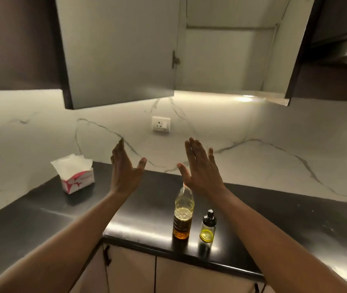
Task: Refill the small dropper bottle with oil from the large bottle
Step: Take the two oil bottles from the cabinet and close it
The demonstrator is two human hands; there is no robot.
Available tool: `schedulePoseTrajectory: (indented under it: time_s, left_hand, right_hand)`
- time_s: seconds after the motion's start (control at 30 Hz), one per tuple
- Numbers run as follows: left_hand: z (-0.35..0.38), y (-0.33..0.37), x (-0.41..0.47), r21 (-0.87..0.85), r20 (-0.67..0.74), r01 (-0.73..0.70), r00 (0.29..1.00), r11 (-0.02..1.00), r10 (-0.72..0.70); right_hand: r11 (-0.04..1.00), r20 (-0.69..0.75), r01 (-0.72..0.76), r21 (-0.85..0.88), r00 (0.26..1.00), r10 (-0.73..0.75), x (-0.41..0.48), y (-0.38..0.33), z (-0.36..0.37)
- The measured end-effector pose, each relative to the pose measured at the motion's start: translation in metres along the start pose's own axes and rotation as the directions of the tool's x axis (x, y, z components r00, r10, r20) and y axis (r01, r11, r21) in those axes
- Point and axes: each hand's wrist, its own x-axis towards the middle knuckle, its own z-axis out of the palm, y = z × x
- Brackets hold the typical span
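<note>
A large clear plastic bottle (pixel 182 216) holding amber oil in its lower half stands upright near the front edge of the black counter (pixel 145 208). Just to its right stands the small dropper bottle (pixel 208 227), clear with a black dropper cap and a little yellow oil at the bottom. My left hand (pixel 124 172) and my right hand (pixel 200 168) are both raised above the counter with straight fingers, palms facing each other, holding nothing. The heel of my right hand covers the large bottle's top, so its cap is hidden.
A red and white tissue box (pixel 77 178) sits on the counter at the back left. An open wall cabinet door (pixel 115 51) hangs overhead. A wall socket (pixel 161 124) is set in the marble backsplash. Cabinet doors lie below the counter edge.
</note>
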Motion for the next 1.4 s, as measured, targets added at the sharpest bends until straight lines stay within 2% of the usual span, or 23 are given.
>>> schedulePoseTrajectory:
  time_s: [0.2,0.33,0.5,0.6,0.73,0.9,1.07,1.23,1.4]
  left_hand:
    - [-0.053,0.048,0.016,-0.042,-0.130,-0.041,0.991,0.998,0.035]
    - [-0.083,0.074,0.019,-0.081,-0.277,-0.079,0.959,0.994,0.053]
    - [-0.115,0.106,0.011,-0.233,-0.432,-0.054,0.900,0.971,-0.054]
    - [-0.129,0.115,-0.001,-0.230,-0.472,-0.093,0.881,0.969,-0.027]
    - [-0.146,0.131,-0.011,-0.199,-0.441,-0.075,0.897,0.977,-0.021]
    - [-0.164,0.155,-0.027,-0.223,-0.378,0.004,0.921,0.975,-0.090]
    - [-0.163,0.182,-0.048,-0.336,-0.355,-0.030,0.930,0.941,-0.097]
    - [-0.142,0.198,-0.061,-0.342,-0.326,-0.104,0.945,0.934,-0.015]
    - [-0.117,0.216,-0.067,-0.353,-0.238,-0.141,0.970,0.925,0.057]
  right_hand:
    - [0.993,-0.139,0.108,-0.042,0.984,-0.113,0.038,-0.039,-0.058]
    - [0.982,-0.196,0.177,-0.061,0.963,-0.186,0.059,-0.066,-0.093]
    - [0.949,-0.244,0.308,-0.073,0.917,-0.316,0.074,-0.100,-0.135]
    - [0.929,-0.302,0.359,-0.087,0.879,-0.368,0.080,-0.120,-0.159]
    - [0.923,-0.315,0.383,-0.019,0.874,-0.369,0.083,-0.151,-0.185]
    - [0.918,-0.307,0.396,0.001,0.874,-0.377,0.080,-0.188,-0.207]
    - [0.936,-0.298,0.344,0.075,0.903,-0.309,0.074,-0.204,-0.224]
    - [0.939,-0.363,0.309,0.152,0.901,-0.238,0.062,-0.179,-0.235]
    - [0.940,-0.437,0.314,0.135,0.870,-0.228,0.043,-0.130,-0.248]
